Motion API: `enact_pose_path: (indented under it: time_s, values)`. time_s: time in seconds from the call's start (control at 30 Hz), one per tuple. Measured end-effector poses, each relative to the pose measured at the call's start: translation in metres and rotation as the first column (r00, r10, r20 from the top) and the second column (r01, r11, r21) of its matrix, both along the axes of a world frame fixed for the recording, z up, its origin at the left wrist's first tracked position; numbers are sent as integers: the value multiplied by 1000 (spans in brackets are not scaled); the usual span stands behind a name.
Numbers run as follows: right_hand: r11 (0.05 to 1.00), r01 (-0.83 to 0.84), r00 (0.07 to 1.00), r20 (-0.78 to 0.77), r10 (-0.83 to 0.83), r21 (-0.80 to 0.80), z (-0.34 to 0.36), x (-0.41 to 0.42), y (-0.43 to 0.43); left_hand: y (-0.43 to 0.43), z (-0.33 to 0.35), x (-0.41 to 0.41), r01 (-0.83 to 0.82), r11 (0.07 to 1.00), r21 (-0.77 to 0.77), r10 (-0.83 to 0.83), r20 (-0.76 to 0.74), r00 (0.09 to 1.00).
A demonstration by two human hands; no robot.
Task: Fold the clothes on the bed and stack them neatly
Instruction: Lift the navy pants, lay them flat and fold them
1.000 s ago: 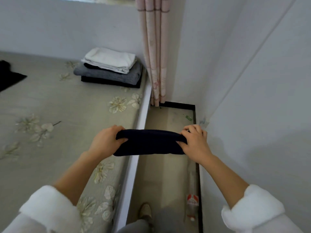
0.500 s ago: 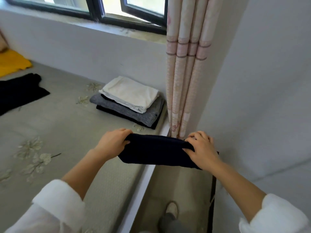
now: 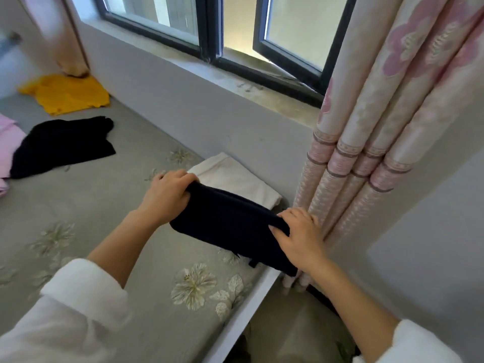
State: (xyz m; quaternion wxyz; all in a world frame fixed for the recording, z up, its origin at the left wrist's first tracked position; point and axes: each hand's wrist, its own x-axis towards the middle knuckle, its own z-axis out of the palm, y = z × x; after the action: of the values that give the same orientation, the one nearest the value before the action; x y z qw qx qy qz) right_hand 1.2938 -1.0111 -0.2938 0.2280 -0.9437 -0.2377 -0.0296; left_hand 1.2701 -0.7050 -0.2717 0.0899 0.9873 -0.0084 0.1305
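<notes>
Navy knit, one piece, folded to a thick oblong: the folded navy garment, carried in the air between my two hands, above the corner of the bed and partly out over its edge.

Left hand: fingers curled over the garment's far-left end, thumb hidden beneath the cloth. A closed grip on the fabric.

Right hand: fingers laid over the near-right end and bent down round its edge. The thumb is hidden, but by all that shows it grips too.

Step in hand, by my reckoning: the folding of this piece is finished and it is on its way to the stack.

White folded garment: top of the stack, just beyond my hands and partly covered by the navy piece. Whatever lies beneath it is hidden from me.

Next move calls for: setting the navy piece down flat on the white one with its edges squared to it, and letting go with both hands together so the folds do not spring open. The curtain hangs just beside my right hand and should be kept out of the way.

Left to fold, as I judge it:
- black garment, spread loose, well beyond my left hand
- yellow garment, farther off past the black one
- pink garment, left of the black one, cut off by the frame
</notes>
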Motion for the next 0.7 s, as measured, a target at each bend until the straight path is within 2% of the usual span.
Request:
enact_pose_path:
  time_s: [0.13,0.2,0.3,0.4,0.5,0.6,0.67,0.7]
  values:
    - [990,13,997,-80,-2,141,16,53,33,26,14,56,-63,998,1,63,102,993]
    - [979,30,984,-176,7,204,23,71,47,37,14,75,-68,998,-17,70,138,988]
    - [953,81,910,-411,49,291,27,95,62,56,15,101,-45,999,4,43,202,978]
    - [920,131,835,-541,98,369,18,127,78,74,17,143,-25,1000,9,23,199,980]
    - [894,232,769,-635,72,383,1,156,91,86,8,198,32,999,11,-33,122,992]
    - [875,347,712,-702,-10,339,-26,186,96,78,-16,264,57,998,-28,-58,-61,996]
    - [908,356,700,-706,-105,219,-53,205,94,65,-45,298,24,999,-29,-30,-223,974]
    - [936,336,713,-678,-181,103,-67,214,92,59,-61,310,-6,1000,-18,0,-292,956]
